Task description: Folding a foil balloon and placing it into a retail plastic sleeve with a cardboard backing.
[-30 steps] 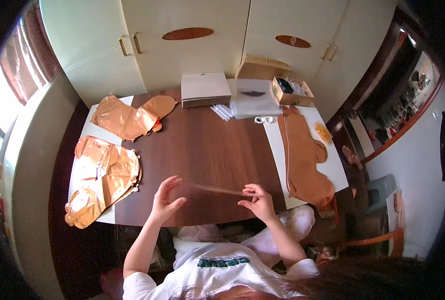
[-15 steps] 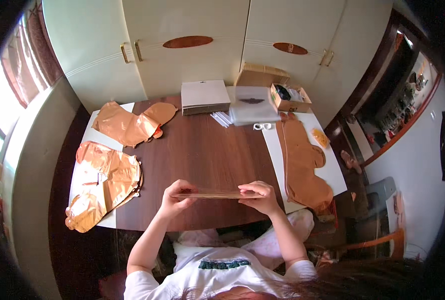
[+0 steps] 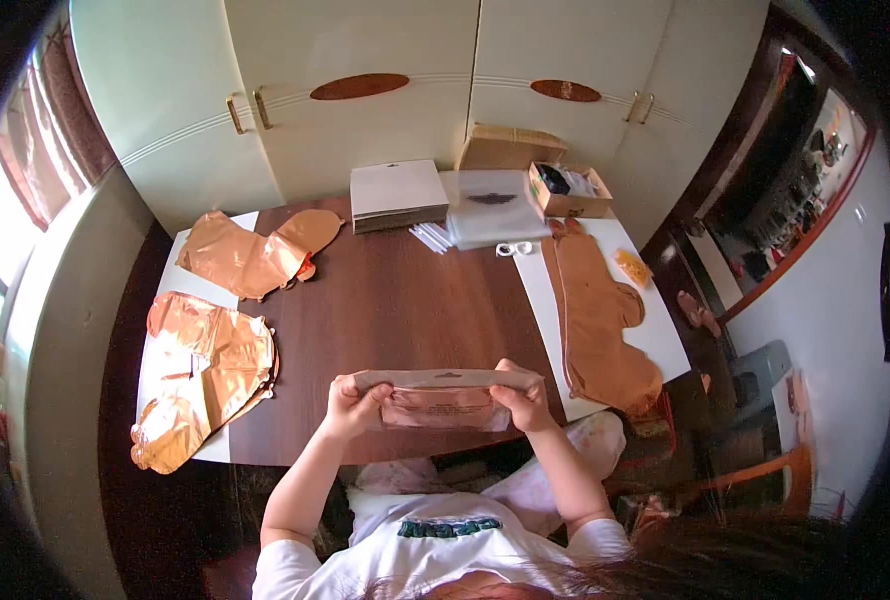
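My left hand [image 3: 352,405] and my right hand [image 3: 521,396] hold a clear plastic packet [image 3: 443,408] by its two upper corners, above the table's front edge. A folded card header with a hanging slot runs along the packet's top. Through the film a pinkish, folded content with small print shows. Both thumbs press on the near side of the header, with the other fingers curled behind it. Nearest on the left lies a pile of shiny copper foil balloons [image 3: 215,345]. To the right is a stack of flat, matt brown balloons [image 3: 597,330].
More copper foil balloons [image 3: 250,253] lie at the back left. Along the back stand a stack of grey-white cards [image 3: 397,192], white straws [image 3: 431,237], clear bags [image 3: 495,215], two small white rolls [image 3: 513,249] and an open carton [image 3: 573,205]. An orange-yellow packet [image 3: 632,267] lies far right.
The packet, seen edge-on and flat before, has been tilted up so its face and header now show. My thumbs have come round onto its near side. The view has shifted slightly.
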Available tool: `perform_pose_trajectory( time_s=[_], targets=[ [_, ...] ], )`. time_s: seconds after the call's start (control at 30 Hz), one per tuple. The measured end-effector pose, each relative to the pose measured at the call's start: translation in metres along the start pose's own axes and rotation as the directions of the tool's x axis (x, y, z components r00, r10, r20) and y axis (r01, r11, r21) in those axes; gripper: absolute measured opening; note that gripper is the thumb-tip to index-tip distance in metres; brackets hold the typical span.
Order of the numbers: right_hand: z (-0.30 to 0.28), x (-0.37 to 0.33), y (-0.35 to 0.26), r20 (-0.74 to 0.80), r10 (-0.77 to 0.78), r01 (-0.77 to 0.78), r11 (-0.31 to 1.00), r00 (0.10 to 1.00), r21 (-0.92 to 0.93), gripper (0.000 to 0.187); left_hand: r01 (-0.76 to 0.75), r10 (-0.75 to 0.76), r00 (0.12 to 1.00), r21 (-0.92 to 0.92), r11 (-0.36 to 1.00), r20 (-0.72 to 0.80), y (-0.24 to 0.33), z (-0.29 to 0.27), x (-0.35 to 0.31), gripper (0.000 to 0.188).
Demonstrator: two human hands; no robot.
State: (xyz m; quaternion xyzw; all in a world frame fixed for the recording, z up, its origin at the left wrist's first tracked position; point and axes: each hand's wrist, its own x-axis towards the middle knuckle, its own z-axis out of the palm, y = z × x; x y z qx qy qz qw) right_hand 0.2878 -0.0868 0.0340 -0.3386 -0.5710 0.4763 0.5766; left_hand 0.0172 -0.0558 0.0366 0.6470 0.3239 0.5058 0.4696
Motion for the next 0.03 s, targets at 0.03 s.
perform_pose_trajectory(
  time_s=[0.03],
  targets=[
    [-0.0036, -0.0034, -0.0013, -0.003, 0.007, -0.007, 1.000, 1.000, 0.001, 0.014, 0.000, 0.000, 1.000, -0.002, 1.000, 0.009, -0.0013, 0.0014, 0.0008, 0.015]
  ],
)
